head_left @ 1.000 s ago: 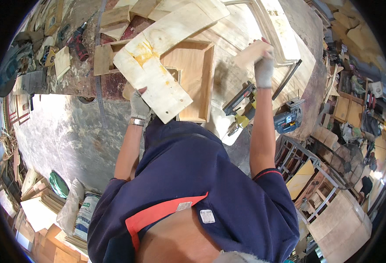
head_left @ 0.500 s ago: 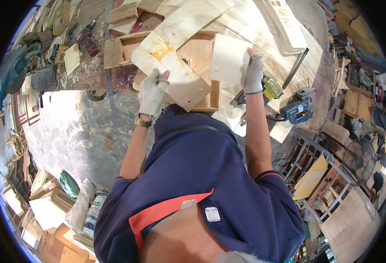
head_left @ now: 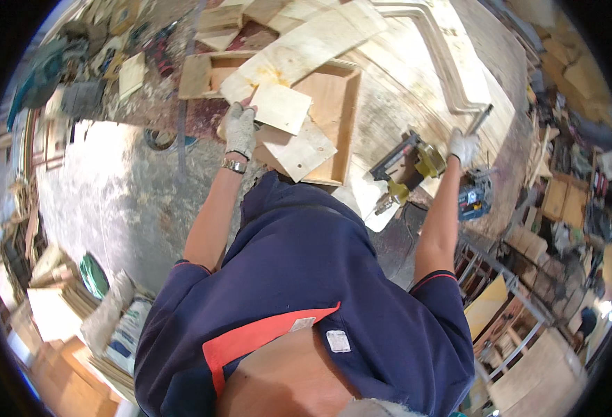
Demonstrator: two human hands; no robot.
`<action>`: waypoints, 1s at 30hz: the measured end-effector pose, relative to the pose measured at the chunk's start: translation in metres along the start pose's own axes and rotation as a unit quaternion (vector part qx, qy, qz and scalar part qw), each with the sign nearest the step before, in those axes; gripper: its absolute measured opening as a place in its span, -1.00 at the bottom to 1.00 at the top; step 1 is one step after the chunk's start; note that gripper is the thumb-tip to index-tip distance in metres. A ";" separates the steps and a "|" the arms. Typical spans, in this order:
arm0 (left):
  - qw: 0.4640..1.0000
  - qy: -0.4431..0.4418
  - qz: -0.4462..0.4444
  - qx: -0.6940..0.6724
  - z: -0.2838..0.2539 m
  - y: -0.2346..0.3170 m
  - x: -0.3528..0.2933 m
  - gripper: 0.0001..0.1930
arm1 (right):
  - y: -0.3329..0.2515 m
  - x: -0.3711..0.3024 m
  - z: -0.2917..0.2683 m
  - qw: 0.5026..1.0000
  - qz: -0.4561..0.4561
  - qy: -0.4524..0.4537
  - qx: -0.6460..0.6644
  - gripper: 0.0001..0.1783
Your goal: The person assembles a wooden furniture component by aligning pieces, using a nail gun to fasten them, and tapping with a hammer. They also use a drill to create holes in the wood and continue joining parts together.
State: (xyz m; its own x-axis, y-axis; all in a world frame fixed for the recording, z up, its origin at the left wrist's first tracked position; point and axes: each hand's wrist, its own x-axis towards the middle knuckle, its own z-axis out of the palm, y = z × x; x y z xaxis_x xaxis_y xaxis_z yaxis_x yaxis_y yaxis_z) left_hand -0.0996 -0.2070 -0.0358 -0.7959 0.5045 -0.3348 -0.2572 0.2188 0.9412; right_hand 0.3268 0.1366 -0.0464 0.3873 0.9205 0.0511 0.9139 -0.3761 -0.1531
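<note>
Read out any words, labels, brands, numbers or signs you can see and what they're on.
None can be read clearly.
White patch on the navy shirt: any print is too small.
White sack at lower left: print blurred.
Blue power tool: markings too small.

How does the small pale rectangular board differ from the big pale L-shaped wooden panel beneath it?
The small pale rectangular board is compact; the big pale L-shaped wooden panel bends and is far longer. The board's upper face looks plain, while the panel carries an orange-yellow stain. The gloved left hand holds the board over the panel. Both are flat and wooden.
</note>
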 end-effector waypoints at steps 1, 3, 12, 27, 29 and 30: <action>0.999 -0.008 -0.002 0.033 -0.005 -0.003 -0.005 -0.78 | 0.018 0.016 0.009 0.997 0.008 -0.076 0.011 -0.25; 0.966 -0.008 0.055 0.252 -0.013 -0.001 -0.013 -0.69 | 0.044 0.032 0.039 0.998 -0.025 -0.033 -0.046 -0.33; 0.695 -0.142 0.371 0.599 -0.012 0.021 -0.019 0.23 | 0.052 0.070 -0.005 0.909 0.014 -0.134 0.394 -0.76; 0.711 -0.222 0.360 0.562 0.010 -0.007 0.002 0.25 | -0.073 -0.280 -0.121 0.778 -0.433 -0.427 0.157 -0.73; 0.717 -0.230 0.346 0.559 0.011 -0.008 0.003 0.25 | -0.083 -0.291 -0.121 0.760 -0.482 -0.405 0.160 -0.72; 0.700 -0.238 0.336 0.583 0.011 -0.007 0.004 0.25 | -0.085 -0.296 -0.123 0.746 -0.511 -0.371 0.212 -0.72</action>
State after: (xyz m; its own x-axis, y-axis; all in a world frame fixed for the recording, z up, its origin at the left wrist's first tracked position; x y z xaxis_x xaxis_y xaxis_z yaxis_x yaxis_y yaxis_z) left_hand -0.0945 -0.1977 -0.0444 -0.1777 0.9815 -0.0715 0.9311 0.1912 0.3105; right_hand 0.1493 -0.1174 0.0724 -0.8026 0.5683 -0.1812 0.5048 0.4853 -0.7139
